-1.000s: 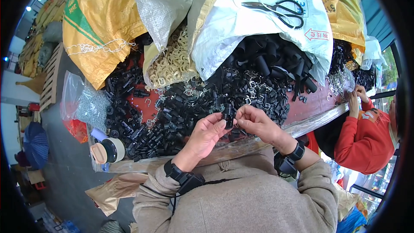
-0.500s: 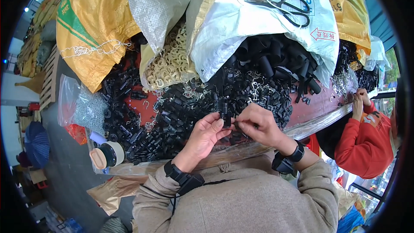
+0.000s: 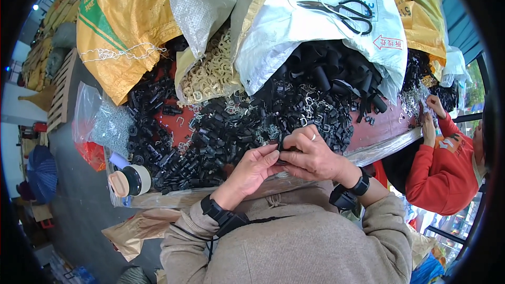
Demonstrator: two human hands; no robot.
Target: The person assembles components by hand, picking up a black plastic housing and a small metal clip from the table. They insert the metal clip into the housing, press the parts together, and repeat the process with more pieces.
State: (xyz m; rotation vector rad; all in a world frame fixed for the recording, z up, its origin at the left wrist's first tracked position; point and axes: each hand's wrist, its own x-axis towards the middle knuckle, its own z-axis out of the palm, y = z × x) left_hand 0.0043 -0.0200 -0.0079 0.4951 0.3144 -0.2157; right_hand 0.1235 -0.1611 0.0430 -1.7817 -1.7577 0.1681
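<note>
Near the front edge of the table my two hands meet fingertip to fingertip. My left hand (image 3: 256,168) pinches a small black plastic part (image 3: 278,148), which the fingers mostly hide. Curled against that same part is my right hand (image 3: 314,156), its fingers pressed together. Whatever those right fingers hold is hidden. Just beyond both hands spreads a heap of similar black plastic parts (image 3: 221,131), with several metal U-shaped clips (image 3: 310,110) lying on it.
Black tubes (image 3: 329,71) spill from a white sack (image 3: 273,26) with scissors (image 3: 342,13) on top. Cream-coloured rings (image 3: 213,76) fill another sack. At left are a lidded jar (image 3: 138,180) and a bag of small clear pieces (image 3: 111,129). A red-sleeved co-worker (image 3: 439,171) works at right.
My right hand has moved left and closed over the black part, which stood upright and in plain sight before. The co-worker's hands have shifted slightly. The whole view has tilted a little.
</note>
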